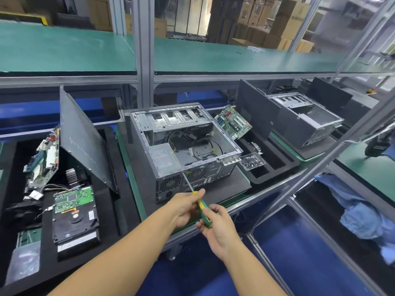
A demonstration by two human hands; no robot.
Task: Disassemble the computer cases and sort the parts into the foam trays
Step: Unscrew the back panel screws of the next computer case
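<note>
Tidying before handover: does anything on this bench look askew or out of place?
Nothing looks spilled or broken. The side panel leans steeply in the left tray, and the motherboard right of the open case stands tilted on edge; possibly slotted that way.

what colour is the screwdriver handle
Green with yellow trim, seen in the head view: the screwdriver is held by both the left hand and right hand.

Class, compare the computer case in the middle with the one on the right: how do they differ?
The middle case holds a power supply and cables; the right case looks emptied. A screwdriver points at the middle case's rear; nothing touches the right case. Both lie open on their sides.
</note>
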